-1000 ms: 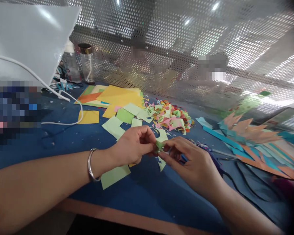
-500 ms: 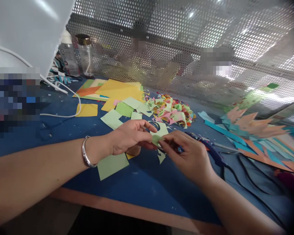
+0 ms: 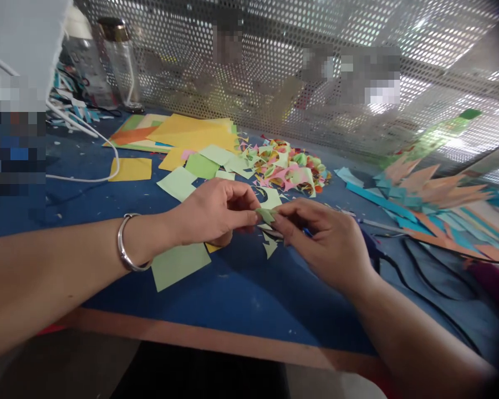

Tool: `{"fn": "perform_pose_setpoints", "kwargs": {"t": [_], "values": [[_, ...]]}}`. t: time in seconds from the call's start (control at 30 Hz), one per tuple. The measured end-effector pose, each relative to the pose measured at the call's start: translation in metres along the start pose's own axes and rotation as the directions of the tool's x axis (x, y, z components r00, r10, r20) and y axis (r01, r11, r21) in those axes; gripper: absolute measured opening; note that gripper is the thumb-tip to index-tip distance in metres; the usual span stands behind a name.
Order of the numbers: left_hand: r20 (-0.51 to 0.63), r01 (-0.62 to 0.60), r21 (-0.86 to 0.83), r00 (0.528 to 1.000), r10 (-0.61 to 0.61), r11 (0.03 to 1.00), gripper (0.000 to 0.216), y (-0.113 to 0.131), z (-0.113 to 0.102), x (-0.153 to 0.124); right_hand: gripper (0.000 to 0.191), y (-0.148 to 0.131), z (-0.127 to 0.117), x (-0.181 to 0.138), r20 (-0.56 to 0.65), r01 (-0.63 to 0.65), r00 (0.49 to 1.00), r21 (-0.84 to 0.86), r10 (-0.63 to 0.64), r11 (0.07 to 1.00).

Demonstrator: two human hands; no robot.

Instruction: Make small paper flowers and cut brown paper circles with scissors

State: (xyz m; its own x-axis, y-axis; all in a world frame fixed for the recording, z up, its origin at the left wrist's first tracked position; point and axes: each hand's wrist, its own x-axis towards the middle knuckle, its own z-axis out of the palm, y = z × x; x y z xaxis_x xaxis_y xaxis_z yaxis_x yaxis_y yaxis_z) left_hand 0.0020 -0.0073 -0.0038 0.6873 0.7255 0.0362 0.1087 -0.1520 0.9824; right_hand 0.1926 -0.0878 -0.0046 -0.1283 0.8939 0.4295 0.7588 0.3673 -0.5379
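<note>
My left hand (image 3: pixel 216 211) and my right hand (image 3: pixel 322 241) meet above the blue table (image 3: pixel 249 310). Both pinch a small folded piece of light green paper (image 3: pixel 265 214) between thumb and fingertips. A silver bangle (image 3: pixel 126 250) circles my left wrist. Below the hands lie a green paper square (image 3: pixel 178 266) and a small cut green scrap (image 3: pixel 269 244). More light green squares (image 3: pixel 178 183) lie just beyond my left hand.
A heap of cut coloured paper scraps (image 3: pixel 289 166) sits behind the hands. Yellow and orange sheets (image 3: pixel 187 136) lie at the back left, a white cable (image 3: pixel 83 177) and two bottles (image 3: pixel 118 55) further left. Teal and orange paper strips (image 3: pixel 432 205) lie at right. A perforated screen (image 3: pixel 274 72) closes the back.
The view has shifted down and to the right. Both hands stay together on the green paper, working it between the fingertips; the piece looks smaller and more folded than before.
</note>
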Motion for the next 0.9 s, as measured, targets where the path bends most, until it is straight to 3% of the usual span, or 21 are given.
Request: {"fn": "perform_pose_setpoints", "kwargs": {"t": [0.3,0.6,0.9], "values": [[-0.029,-0.004,0.137,1.0,0.008,0.991,0.009,-0.0011,-0.0013,-0.0009,0.018,0.0008,0.0041,0.0013,0.009,-0.022,1.0,0.048,0.022,0.999],[0.05,0.062,-0.047,0.997,-0.059,0.997,0.012,0.0084,0.002,-0.0027,0.022,-0.0012,0.0016,0.0011,-0.009,-0.041,0.999,0.061,0.042,0.997],[-0.09,0.088,-0.16,0.991,-0.103,0.983,0.011,0.0072,0.0054,-0.0023,0.018,0.0004,0.0042,0.0017,-0.102,0.021,0.995,-0.008,-0.022,1.0]]}}
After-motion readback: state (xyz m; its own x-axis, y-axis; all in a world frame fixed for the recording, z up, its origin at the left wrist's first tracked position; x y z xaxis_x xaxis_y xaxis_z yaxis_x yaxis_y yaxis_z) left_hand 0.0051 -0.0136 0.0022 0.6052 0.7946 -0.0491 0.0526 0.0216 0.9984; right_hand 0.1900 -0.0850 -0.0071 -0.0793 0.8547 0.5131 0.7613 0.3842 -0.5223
